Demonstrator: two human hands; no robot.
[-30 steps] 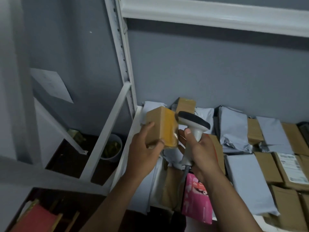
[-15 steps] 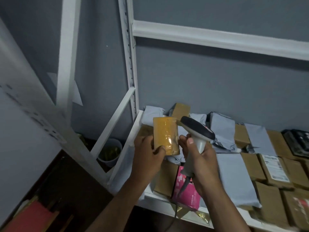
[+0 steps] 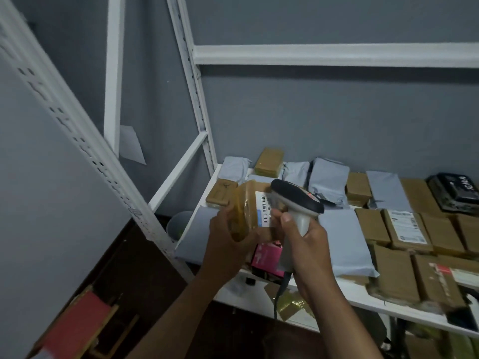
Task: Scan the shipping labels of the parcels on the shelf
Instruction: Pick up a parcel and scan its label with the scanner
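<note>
Brown taped parcel (image 3: pixel 246 211) pinched by our left grip (image 3: pixel 228 244), label (image 3: pixel 264 212) turned toward scanner (image 3: pixel 295 203), which our right grip (image 3: pixel 305 242) wraps, just beside it, above shelf (image 3: pixel 363 299). We judge box light, stiff, tape slick; hold by edges, off label.

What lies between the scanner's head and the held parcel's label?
Nothing: in the head view the scanner overlaps the label on the parcel, with no object between them.
</note>
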